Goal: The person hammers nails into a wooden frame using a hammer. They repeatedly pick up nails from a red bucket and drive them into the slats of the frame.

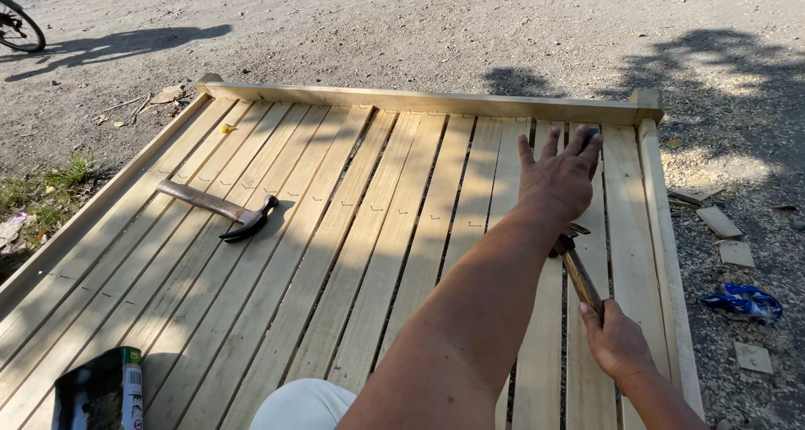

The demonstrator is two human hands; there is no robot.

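My left hand [558, 174] lies flat, fingers spread, on the pale wooden slats of a large slatted panel [352, 229] near its far right corner. My right hand [616, 342] grips the wooden handle of a claw hammer [580, 277]; its head sits just under my left wrist, partly hidden by the hand. A second claw hammer [220, 208] lies loose on the slats at the left, out of reach of both hands.
The panel rests on gravel ground, with a raised frame rail [436, 101] along its far edge. A dark box with a green-labelled can [105, 392] sits at the near left. Wood scraps [721, 224] and a blue wrapper [746, 302] lie right. A bicycle wheel [18, 29] shows far left.
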